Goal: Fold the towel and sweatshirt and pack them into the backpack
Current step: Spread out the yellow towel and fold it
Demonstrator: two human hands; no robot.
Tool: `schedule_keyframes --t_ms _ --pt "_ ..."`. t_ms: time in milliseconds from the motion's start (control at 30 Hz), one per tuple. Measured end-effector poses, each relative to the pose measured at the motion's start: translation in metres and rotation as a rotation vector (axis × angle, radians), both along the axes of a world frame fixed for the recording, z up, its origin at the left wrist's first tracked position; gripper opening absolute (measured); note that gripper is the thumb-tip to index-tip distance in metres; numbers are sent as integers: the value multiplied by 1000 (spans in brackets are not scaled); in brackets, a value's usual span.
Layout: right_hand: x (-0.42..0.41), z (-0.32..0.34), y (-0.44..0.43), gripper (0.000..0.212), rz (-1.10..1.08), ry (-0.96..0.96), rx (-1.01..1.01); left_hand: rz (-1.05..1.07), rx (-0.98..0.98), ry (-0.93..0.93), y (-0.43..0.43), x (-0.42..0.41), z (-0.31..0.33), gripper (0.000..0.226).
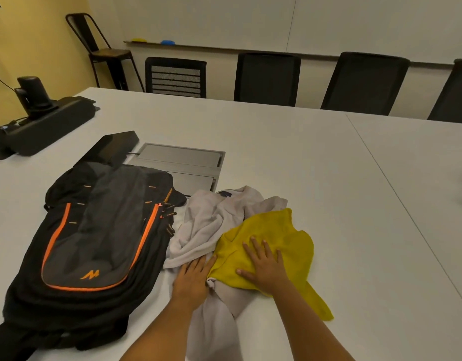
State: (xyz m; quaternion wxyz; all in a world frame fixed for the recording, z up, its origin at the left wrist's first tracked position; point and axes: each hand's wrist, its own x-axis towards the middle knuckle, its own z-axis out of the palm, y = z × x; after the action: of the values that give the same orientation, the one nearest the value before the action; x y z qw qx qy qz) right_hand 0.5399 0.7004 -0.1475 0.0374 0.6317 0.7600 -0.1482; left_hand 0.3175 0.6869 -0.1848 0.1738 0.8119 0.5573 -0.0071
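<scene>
A black and grey backpack [94,230] with orange zip trim lies flat on the white table at the left, zipped. To its right a pale grey sweatshirt [209,222] lies crumpled, one part trailing toward me. A yellow towel [282,238] is bunched on top of the sweatshirt's right side. My left hand [192,280] rests flat on the sweatshirt at the towel's left edge, fingers together. My right hand [263,267] lies palm down on the yellow towel, fingers spread.
A grey cable hatch [183,162] is set into the table behind the clothes, its black lid [112,147] raised. A black speaker bar with a camera [37,118] stands at far left. Black chairs [266,79] line the far edge. A table seam [396,183] runs along the right.
</scene>
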Motion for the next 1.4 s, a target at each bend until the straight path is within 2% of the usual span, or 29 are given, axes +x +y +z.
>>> schedule_keyframes --t_ms 100,167,267,333,533,700,767,867,900,967,1067,1133,1200,1267,1300,1400 --pt "-3 -8 12 96 -63 -59 -12 63 3 2 15 5 -5 69" --pt "-4 -24 24 81 -120 -24 -14 83 8 17 27 8 -4 60" --pt "-4 -27 43 87 -148 -18 102 85 54 10 55 11 -5 58" --pt "-3 -32 59 92 -142 31 87 81 78 25 75 15 -3 58" --pt "5 -42 112 85 -181 52 118 120 139 48 129 28 -12 60" --pt "12 -46 150 81 -175 46 149 159 136 -19 163 36 -21 60" --pt "16 -45 163 85 -174 54 162 149 166 12 177 40 -19 58" --pt "25 -40 185 102 -134 29 131 156 274 57 208 47 -6 44" --pt "28 -37 193 101 -123 11 100 173 312 54 219 50 -1 36" --pt "33 -30 204 81 -113 -15 25 185 267 65 233 55 7 34" --pt "35 -23 207 75 -99 1 -2 205 177 -4 230 58 12 48" --pt "38 -21 196 87 -84 52 51 190 29 -121 212 55 16 63" --pt "44 -21 181 99 -74 118 148 216 -18 -348 193 52 18 67" --pt "50 -23 166 90 -80 169 251 260 112 -557 174 55 22 57" --pt "52 -25 159 81 -76 164 287 251 181 -572 165 60 23 53" --pt "55 -35 142 64 -11 74 329 97 381 -333 139 81 10 52"
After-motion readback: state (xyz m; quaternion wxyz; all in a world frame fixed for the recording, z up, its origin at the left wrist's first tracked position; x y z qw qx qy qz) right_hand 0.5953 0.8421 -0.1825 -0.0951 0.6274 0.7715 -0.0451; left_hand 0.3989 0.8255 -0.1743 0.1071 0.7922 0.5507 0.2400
